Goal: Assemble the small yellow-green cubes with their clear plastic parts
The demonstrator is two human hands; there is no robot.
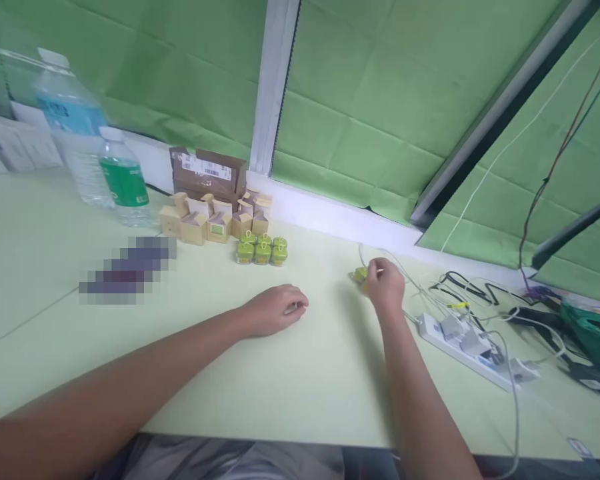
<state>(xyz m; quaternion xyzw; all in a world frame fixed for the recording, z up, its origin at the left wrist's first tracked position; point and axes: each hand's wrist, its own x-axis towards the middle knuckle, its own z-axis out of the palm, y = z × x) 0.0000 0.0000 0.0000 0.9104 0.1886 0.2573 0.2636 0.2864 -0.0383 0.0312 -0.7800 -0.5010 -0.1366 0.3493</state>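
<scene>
My left hand (275,311) rests on the table with its fingers curled in. A small gap shows between thumb and forefinger, with nothing visible in it. Farther right, the fingers of my right hand (387,287) are pinched at a small clear container with a green lid (361,275). That container is tilted and partly hidden behind the hand. Similar green-lidded containers (263,252), several of them with small loops on top, stand in two tight rows beyond my left hand.
Opened small cardboard boxes (194,228) stand before a larger brown box (207,175). Two water bottles (125,183) are at the left, near a blurred-out patch. On the right lie a white power strip (463,353) with plugs, tangled cables and a green bag (593,330).
</scene>
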